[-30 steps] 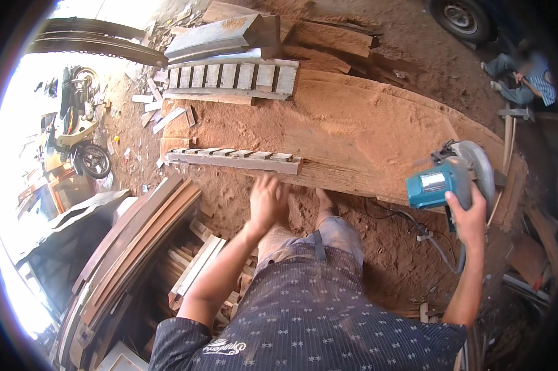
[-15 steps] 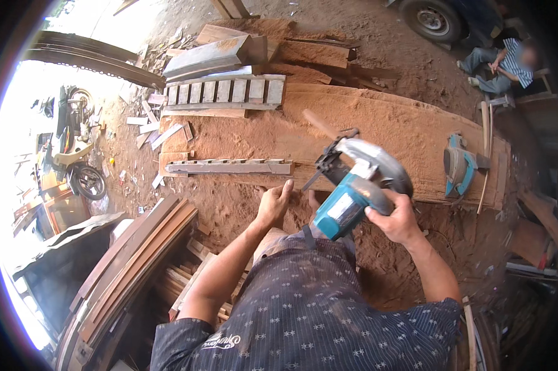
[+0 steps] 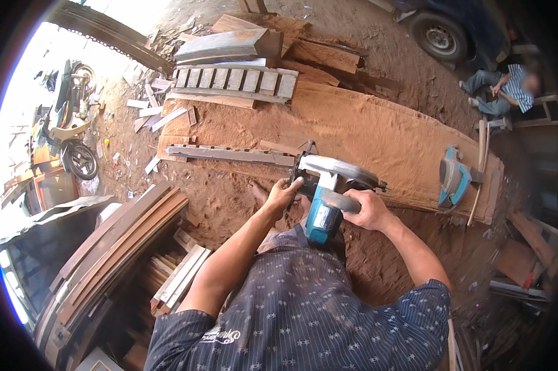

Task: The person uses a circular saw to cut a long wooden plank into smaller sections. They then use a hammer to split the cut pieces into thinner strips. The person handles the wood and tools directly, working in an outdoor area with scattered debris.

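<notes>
A teal circular saw (image 3: 324,213) with a silver blade guard and a black base plate is held over the near edge of the sawdust-covered plank. My right hand (image 3: 370,212) is wrapped round its rear handle. My left hand (image 3: 282,197) is closed at the left edge of the base plate, thumb on top; its fingers are partly hidden. The base plate meets the right end of a long, narrow slotted wooden strip (image 3: 236,154), which lies along the near edge. Whether the blade touches the wood is hidden.
A teal electric planer (image 3: 456,176) rests at the right end of the plank (image 3: 396,136). A slatted wooden frame (image 3: 236,81) lies at the far left. Stacked boards (image 3: 115,247) stand at my near left. A seated person (image 3: 508,89) is at the far right.
The circular saw has swung left and levelled, its base now against the strip's right end. My left hand has moved slightly right and down, onto the saw's base; a loose wood piece has dropped flat.
</notes>
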`<state>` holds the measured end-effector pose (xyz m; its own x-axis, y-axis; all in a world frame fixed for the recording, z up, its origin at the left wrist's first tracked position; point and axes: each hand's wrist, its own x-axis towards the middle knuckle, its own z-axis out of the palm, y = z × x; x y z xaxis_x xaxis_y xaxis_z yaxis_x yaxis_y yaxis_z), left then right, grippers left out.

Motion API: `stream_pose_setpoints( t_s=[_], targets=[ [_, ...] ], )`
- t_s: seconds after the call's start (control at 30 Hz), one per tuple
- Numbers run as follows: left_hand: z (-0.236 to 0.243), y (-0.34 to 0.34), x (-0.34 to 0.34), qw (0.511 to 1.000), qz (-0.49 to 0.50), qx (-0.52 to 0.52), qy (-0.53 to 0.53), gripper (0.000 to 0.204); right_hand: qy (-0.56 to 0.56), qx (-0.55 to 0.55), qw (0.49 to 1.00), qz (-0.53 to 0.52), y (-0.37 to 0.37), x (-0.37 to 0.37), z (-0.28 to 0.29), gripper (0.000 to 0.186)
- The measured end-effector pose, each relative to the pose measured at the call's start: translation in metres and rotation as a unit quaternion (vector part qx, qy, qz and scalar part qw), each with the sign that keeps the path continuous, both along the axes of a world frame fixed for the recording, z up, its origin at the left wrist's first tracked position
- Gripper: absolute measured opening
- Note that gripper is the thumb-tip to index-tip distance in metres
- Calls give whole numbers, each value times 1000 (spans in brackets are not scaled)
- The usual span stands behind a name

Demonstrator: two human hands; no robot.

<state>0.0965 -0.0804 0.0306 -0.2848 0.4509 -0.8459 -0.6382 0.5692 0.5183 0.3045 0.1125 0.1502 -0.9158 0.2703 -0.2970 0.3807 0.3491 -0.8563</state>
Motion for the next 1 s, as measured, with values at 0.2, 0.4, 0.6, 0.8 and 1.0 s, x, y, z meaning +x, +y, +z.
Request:
stream_pose_setpoints(
  t_s=[0.2,0.4,0.6,0.8,1.0],
  targets=[
    [-34,-5,-6,998,50,42,-21,46,25,32,998,41,9,-13,-22,33],
    [-51,-12,-8,995,92,32,-7,42,25,33,997,67,10,-33,-30,34],
    [-46,-20,-18,995,96,2,30,39,4,12,997,76,4,-48,-30,36],
    [-40,-30,-31,991,128,6,26,39,6,21,996,82,-5,-64,-39,38],
    [-43,-48,-54,991,91,-23,95,47,28,6,996,82,-19,-85,-47,37]
  ],
)
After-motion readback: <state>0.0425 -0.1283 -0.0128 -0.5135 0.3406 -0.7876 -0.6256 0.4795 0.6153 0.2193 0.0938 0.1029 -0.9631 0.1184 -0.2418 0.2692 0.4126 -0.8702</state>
